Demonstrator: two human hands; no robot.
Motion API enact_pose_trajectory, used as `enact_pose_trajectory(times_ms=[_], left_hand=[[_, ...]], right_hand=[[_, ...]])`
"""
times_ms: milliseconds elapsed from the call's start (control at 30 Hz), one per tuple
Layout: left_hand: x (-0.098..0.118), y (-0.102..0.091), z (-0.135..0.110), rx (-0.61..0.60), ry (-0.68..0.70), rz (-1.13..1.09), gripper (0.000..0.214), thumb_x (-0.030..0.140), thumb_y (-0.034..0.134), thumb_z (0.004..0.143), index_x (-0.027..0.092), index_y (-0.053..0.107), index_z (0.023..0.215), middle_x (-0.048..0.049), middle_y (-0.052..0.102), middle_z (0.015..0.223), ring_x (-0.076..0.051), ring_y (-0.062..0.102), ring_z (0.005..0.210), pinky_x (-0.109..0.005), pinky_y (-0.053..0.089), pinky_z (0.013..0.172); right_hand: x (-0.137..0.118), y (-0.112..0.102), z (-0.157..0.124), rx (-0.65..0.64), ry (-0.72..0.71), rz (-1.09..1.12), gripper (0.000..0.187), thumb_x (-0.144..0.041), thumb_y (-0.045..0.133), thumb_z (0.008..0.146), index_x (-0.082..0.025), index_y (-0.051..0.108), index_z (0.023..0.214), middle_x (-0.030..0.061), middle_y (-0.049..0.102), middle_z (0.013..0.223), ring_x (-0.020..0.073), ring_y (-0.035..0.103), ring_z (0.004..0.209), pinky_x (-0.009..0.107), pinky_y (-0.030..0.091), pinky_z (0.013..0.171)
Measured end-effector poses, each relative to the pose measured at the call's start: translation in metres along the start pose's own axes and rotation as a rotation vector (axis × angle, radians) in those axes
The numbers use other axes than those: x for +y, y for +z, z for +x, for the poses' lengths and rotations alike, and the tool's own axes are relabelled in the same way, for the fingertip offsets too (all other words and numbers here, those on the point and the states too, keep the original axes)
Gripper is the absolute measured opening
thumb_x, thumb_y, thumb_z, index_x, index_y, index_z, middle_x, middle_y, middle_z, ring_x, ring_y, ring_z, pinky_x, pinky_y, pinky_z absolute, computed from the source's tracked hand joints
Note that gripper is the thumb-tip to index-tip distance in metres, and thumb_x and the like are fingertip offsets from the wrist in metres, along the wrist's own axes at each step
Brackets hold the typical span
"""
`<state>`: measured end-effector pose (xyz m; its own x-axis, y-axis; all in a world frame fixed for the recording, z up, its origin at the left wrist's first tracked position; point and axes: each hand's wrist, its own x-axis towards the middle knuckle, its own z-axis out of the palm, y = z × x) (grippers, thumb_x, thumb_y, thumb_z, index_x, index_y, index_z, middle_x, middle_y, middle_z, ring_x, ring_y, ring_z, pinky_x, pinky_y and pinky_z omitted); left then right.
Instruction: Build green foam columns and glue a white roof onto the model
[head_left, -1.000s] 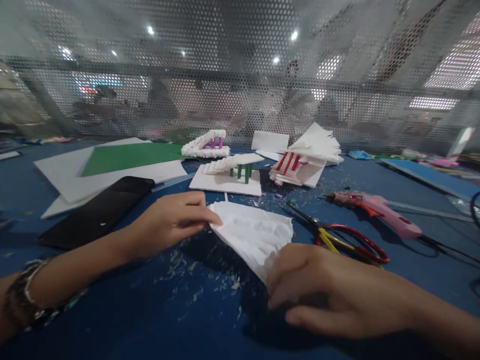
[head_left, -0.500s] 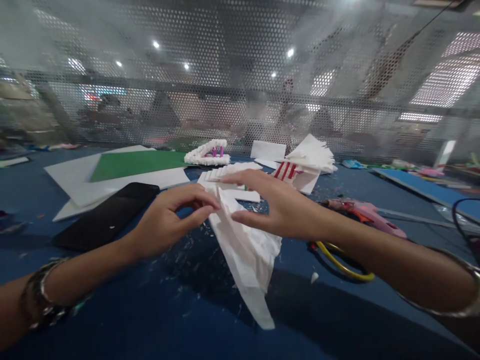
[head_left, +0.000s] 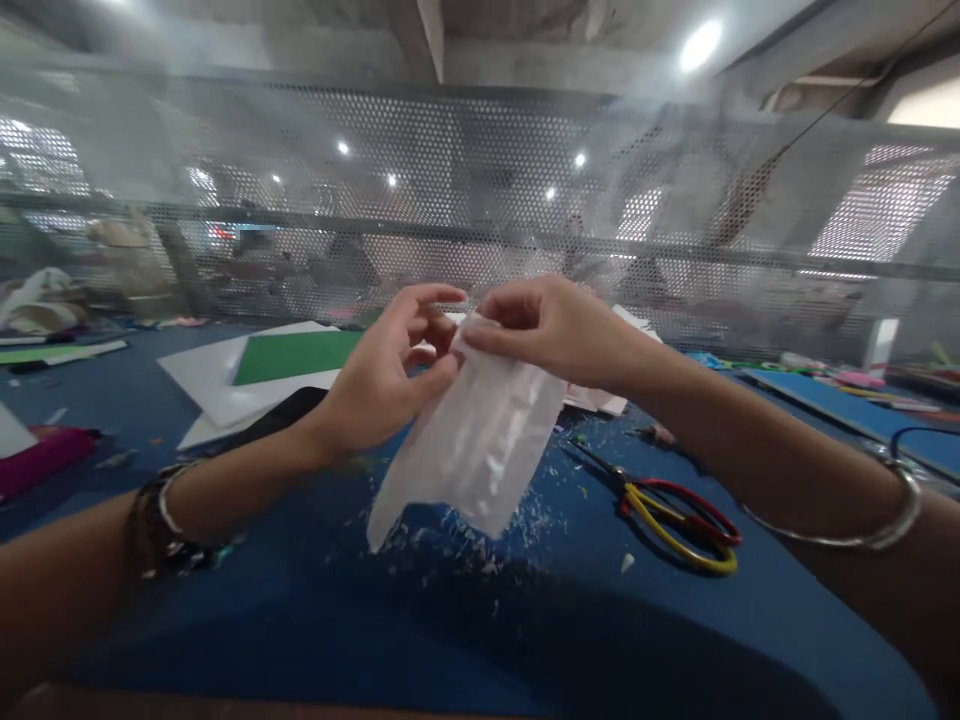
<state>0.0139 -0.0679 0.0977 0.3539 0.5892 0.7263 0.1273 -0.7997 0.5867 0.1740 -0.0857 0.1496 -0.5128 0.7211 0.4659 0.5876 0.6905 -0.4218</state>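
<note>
A crumpled white sheet [head_left: 472,450], blurred by motion, hangs in the air above the blue table [head_left: 285,600]. My left hand [head_left: 382,375] and my right hand [head_left: 547,330] both pinch its top edge, fingertips close together. The sheet dangles down from them toward the table. Beaded bracelets circle my left wrist and a metal bangle [head_left: 847,530] my right forearm.
Scissors with red and yellow handles [head_left: 675,505] lie to the right of the sheet. White scraps litter the table under it. A green sheet on white boards [head_left: 289,355] and a black flat object lie at left. A perforated metal screen [head_left: 480,200] closes the far side.
The sheet has been lifted off the table into the air. My right hand came from the sheet's near corner up to its top edge beside my left. The view tilted up.
</note>
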Motion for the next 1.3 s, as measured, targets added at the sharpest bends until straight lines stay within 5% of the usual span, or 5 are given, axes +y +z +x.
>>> enact_pose_trajectory(times_ms=[233, 400, 567, 767, 1300], left_hand=[[0.011, 0.006, 0.016, -0.157, -0.039, 0.024, 0.028, 0.037, 0.048, 0.080, 0.013, 0.056, 0.068, 0.0017, 0.053, 0.060, -0.007, 0.047, 0.053, -0.016, 0.036, 0.044], [0.002, 0.013, 0.021, -0.215, 0.003, 0.055, 0.032, 0.037, 0.045, 0.081, 0.012, 0.057, 0.064, 0.0025, 0.048, 0.054, -0.006, 0.041, 0.048, -0.016, 0.030, 0.041], [-0.008, 0.019, 0.027, -0.375, 0.000, -0.008, 0.029, 0.035, 0.044, 0.080, 0.012, 0.058, 0.067, 0.0030, 0.047, 0.055, -0.006, 0.040, 0.050, -0.016, 0.031, 0.043], [-0.016, 0.021, 0.035, -0.468, -0.033, -0.094, 0.023, 0.032, 0.045, 0.078, 0.014, 0.059, 0.072, 0.0026, 0.053, 0.061, -0.007, 0.045, 0.055, -0.016, 0.036, 0.049], [-0.020, 0.016, 0.037, -0.519, -0.056, -0.052, 0.019, 0.030, 0.052, 0.078, 0.015, 0.065, 0.077, 0.0000, 0.065, 0.072, -0.009, 0.057, 0.067, -0.017, 0.043, 0.059]], right_hand=[[-0.006, -0.016, -0.016, 0.195, 0.009, 0.070, 0.010, -0.021, 0.057, 0.074, -0.014, 0.055, 0.067, -0.0060, 0.044, 0.051, 0.0044, 0.041, 0.047, 0.018, 0.030, 0.042], [0.010, -0.010, -0.034, 0.318, 0.026, 0.067, 0.012, -0.024, 0.057, 0.074, -0.014, 0.057, 0.080, -0.0058, 0.047, 0.053, 0.0053, 0.043, 0.049, 0.019, 0.034, 0.045], [0.023, 0.001, -0.052, 0.474, -0.172, -0.291, 0.007, -0.023, 0.057, 0.075, -0.017, 0.059, 0.079, -0.0062, 0.051, 0.053, 0.0058, 0.044, 0.049, 0.022, 0.036, 0.053], [0.035, -0.004, -0.057, 0.294, -0.546, -0.680, 0.017, -0.018, 0.043, 0.086, -0.021, 0.059, 0.090, -0.0020, 0.062, 0.067, 0.0089, 0.051, 0.061, 0.027, 0.037, 0.067], [0.050, 0.000, -0.050, 0.180, -0.554, -0.449, 0.015, -0.022, 0.050, 0.083, -0.016, 0.064, 0.085, 0.0044, 0.060, 0.079, 0.0102, 0.052, 0.070, 0.025, 0.041, 0.059]])
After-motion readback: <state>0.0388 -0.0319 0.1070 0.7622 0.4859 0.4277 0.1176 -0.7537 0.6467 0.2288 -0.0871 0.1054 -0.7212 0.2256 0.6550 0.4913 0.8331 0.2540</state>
